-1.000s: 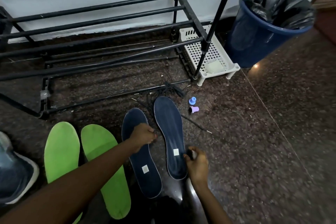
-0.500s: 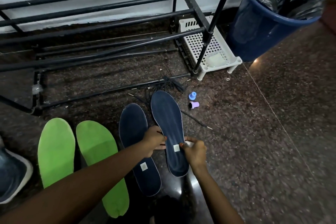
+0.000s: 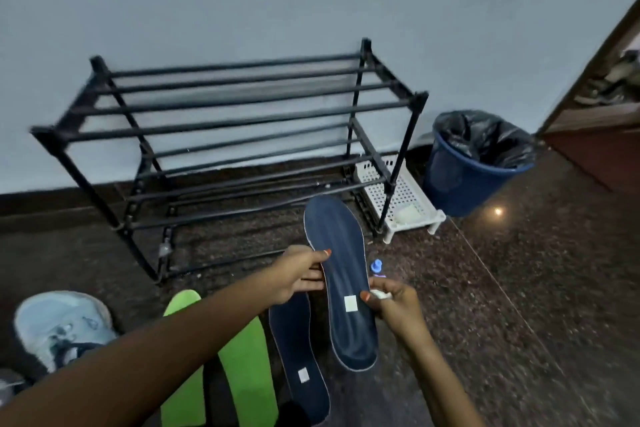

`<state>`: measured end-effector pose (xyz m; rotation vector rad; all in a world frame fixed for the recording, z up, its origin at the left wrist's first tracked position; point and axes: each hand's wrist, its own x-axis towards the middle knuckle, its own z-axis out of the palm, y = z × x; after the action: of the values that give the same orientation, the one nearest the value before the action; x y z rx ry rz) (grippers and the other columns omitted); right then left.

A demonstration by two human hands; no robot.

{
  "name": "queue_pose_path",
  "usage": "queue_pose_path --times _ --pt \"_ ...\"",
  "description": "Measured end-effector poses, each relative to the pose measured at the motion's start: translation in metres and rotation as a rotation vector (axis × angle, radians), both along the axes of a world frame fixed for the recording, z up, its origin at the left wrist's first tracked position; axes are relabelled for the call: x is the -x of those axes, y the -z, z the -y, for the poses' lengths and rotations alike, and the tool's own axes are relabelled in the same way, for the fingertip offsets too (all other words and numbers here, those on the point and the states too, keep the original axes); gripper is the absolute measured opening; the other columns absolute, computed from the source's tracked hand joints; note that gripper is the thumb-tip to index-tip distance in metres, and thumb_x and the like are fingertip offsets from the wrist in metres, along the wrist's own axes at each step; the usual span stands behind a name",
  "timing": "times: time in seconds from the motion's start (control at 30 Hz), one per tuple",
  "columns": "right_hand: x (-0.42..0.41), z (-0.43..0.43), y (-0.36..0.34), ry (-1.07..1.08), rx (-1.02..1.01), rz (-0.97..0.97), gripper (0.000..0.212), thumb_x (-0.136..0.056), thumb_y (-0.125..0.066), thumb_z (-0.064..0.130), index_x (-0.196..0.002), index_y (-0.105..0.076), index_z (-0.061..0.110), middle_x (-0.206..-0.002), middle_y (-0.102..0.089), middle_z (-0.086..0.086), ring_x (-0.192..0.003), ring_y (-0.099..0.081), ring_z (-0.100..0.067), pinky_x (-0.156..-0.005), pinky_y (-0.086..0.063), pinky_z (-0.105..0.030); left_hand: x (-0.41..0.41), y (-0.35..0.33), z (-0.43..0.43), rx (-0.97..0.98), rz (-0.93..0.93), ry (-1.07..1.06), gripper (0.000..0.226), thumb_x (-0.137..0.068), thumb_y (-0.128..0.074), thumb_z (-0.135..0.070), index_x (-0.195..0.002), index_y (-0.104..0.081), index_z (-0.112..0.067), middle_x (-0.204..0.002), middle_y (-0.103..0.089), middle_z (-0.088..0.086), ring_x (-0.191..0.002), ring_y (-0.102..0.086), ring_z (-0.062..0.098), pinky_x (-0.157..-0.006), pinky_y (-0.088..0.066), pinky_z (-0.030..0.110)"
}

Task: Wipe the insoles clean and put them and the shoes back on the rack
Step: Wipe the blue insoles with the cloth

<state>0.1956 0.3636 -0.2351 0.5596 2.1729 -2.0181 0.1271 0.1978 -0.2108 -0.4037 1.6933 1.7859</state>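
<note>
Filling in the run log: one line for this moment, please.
left hand: holds navy insole | right hand: pinches it, plus white wipe | other insole: on floor

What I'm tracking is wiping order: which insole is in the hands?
The dark blue insole held off the floor, gripped by the left hand and right hand. The other blue insole and green insoles lie on it.

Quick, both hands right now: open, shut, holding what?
Left hand: holds the left edge of the raised navy insole.
Right hand: pinches its right edge, a small white wad tucked in its fingers.
</note>
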Motion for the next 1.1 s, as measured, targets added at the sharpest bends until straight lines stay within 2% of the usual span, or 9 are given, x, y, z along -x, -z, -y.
queue_pose_path --times 0.17,0.27,0.37,0.47,0.57,0.73,0.87,1.0,1.1 --pt "-0.027 0.014 -0.078 -0.092 0.140 -0.055 0.019 -0.083 -0.056 -0.010 -0.082 -0.068 0.004 -0.067 -0.069 -0.001 -0.060 -0.061 -0.009 -0.057 -0.051 -0.018 -0.018 -0.082 0.020 -0.170 -0.115 -0.154 0.021 -0.093 -0.054 -0.026 -0.108 -0.056 -0.012 -0.100 -0.066 0.006 -0.086 -0.063 0.018 -0.077 -0.052 0.031" --pt "-0.049 0.024 -0.111 -0.140 0.234 -0.054 0.017 -0.082 -0.057 -0.009 -0.092 -0.067 -0.002 -0.075 -0.070 -0.008 -0.066 -0.062 -0.017 -0.058 -0.050 -0.022 -0.036 -0.118 0.032 -0.435 -0.149 -0.290 0.036 -0.095 -0.046 -0.039 -0.114 -0.057 -0.010 -0.105 -0.067 0.010 -0.093 -0.063 0.021 -0.078 -0.051 0.034" --pt "-0.068 0.035 -0.130 -0.196 0.263 -0.039 0.018 -0.078 -0.062 -0.008 -0.094 -0.067 -0.001 -0.079 -0.071 -0.012 -0.066 -0.062 -0.021 -0.061 -0.049 -0.027 -0.059 -0.141 0.043 -0.662 -0.172 -0.406 0.053 -0.094 -0.039 -0.050 -0.114 -0.060 -0.006 -0.097 -0.070 0.013 -0.085 -0.067 0.024 -0.071 -0.053 0.034" --pt "-0.084 0.044 -0.141 -0.269 0.243 -0.023 0.023 -0.062 -0.074 0.002 -0.085 -0.071 0.004 -0.084 -0.071 -0.016 -0.070 -0.064 -0.022 -0.065 -0.050 -0.028 -0.081 -0.147 0.049 -0.799 -0.175 -0.412 0.065 -0.090 -0.040 -0.058 -0.118 -0.060 -0.003 -0.106 -0.066 0.015 -0.093 -0.063 0.028 -0.083 -0.050 0.039" --pt "-0.092 0.045 -0.147 -0.301 0.194 -0.002 0.021 -0.056 -0.071 0.009 -0.076 -0.073 0.006 -0.083 -0.072 -0.016 -0.070 -0.065 -0.020 -0.065 -0.052 -0.026 -0.096 -0.147 0.053 -0.884 -0.184 -0.378 0.072 -0.087 -0.041 -0.062 -0.121 -0.059 -0.001 -0.115 -0.061 0.017 -0.101 -0.059 0.031 -0.094 -0.044 0.043" --pt "-0.097 0.038 -0.162 -0.423 0.035 0.013 0.011 -0.077 -0.068 -0.004 -0.088 -0.066 -0.002 -0.069 -0.069 -0.006 -0.058 -0.059 -0.008 -0.054 -0.046 -0.014 -0.108 -0.147 0.055 -0.875 -0.191 -0.396 0.070 -0.088 -0.043 -0.059 -0.119 -0.062 0.000 -0.121 -0.060 0.020 -0.104 -0.058 0.032 -0.097 -0.043 0.045" --pt "-0.083 0.038 -0.184 -0.173 -0.184 -0.204 0.019 -0.087 -0.054 -0.004 -0.103 -0.057 0.004 -0.086 -0.059 -0.003 -0.070 -0.051 -0.008 -0.052 -0.041 -0.004 -0.111 -0.150 0.054 -0.826 -0.174 -0.462 0.063 -0.089 -0.044 -0.057 -0.108 -0.067 -0.002 -0.103 -0.067 0.017 -0.091 -0.063 0.030 -0.084 -0.049 0.041" --pt "-0.066 0.072 -0.209 -0.136 -0.142 -0.385 0.022 -0.090 -0.047 0.000 -0.096 -0.065 0.012 -0.094 -0.066 -0.005 -0.081 -0.058 -0.012 -0.062 -0.043 -0.008 -0.112 -0.152 0.052 -0.772 -0.147 -0.479 0.064 -0.089 -0.041 -0.059 -0.109 -0.064 -0.002 -0.093 -0.070 0.018 -0.084 -0.065 0.031 -0.077 -0.050 0.040" --pt "-0.058 0.101 -0.216 -0.246 -0.160 -0.467 0.021 -0.084 -0.059 0.002 -0.086 -0.066 0.022 -0.088 -0.068 0.004 -0.083 -0.062 -0.009 -0.070 -0.048 -0.016 -0.113 -0.154 0.047 -0.777 -0.142 -0.430 0.068 -0.090 -0.034 -0.061 -0.101 -0.065 -0.002 -0.088 -0.071 0.019 -0.074 -0.070 0.030 -0.069 -0.052 0.037"
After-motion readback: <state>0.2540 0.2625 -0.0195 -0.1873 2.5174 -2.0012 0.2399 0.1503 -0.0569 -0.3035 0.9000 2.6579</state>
